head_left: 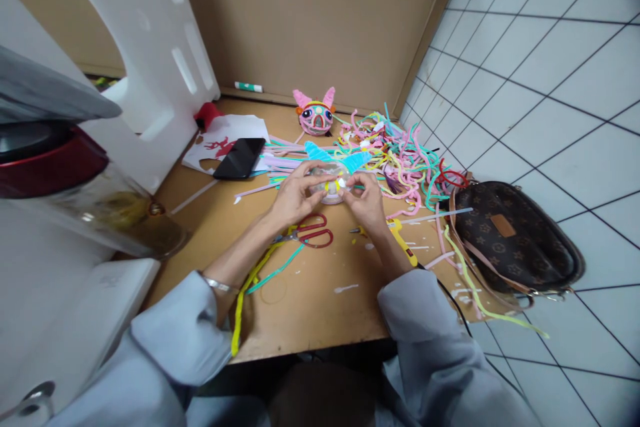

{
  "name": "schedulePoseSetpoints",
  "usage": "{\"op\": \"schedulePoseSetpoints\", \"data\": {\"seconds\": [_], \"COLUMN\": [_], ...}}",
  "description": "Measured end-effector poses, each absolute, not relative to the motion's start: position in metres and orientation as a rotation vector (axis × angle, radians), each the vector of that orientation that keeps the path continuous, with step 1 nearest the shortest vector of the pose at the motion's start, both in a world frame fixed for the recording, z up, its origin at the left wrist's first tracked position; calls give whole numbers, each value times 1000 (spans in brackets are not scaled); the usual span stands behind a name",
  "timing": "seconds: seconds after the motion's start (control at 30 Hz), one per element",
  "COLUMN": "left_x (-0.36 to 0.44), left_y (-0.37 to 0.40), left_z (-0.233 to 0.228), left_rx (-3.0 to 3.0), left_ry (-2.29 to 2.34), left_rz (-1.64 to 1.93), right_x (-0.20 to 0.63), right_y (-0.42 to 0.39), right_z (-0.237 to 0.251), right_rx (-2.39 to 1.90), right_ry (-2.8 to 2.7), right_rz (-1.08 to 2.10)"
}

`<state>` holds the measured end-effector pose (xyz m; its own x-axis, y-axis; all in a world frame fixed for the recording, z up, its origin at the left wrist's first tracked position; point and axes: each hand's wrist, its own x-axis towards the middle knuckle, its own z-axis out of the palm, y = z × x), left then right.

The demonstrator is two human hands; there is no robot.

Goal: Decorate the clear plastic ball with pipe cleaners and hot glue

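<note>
A small round craft piece (334, 181) with blue fuzzy ears is held above the middle of the bench (310, 313). The left hand (295, 195) grips its left side with closed fingers, and the right hand (367, 200) pinches its right side. Red scissors (314, 233) lie just below the hands. A heap of pipe cleaners (400, 153) crowds the right edge, near a brown bag (515, 240). A black phone (240, 157) lies to the left. The front part of the bench is mostly bare.
</note>
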<state>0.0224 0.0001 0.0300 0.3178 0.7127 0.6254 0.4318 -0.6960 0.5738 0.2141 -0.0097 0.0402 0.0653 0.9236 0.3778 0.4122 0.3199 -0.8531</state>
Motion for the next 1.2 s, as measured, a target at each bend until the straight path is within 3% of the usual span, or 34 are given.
{"op": "schedulePoseSetpoints", "data": {"seconds": [1.2], "left_x": [21], "left_y": [4], "left_z": [27], "left_rx": [2297], "left_ry": [985], "left_rz": [1341], "right_x": [215], "right_y": [-9], "right_z": [36], "right_rx": [-1239], "right_ry": [-1545], "right_rz": [548]}}
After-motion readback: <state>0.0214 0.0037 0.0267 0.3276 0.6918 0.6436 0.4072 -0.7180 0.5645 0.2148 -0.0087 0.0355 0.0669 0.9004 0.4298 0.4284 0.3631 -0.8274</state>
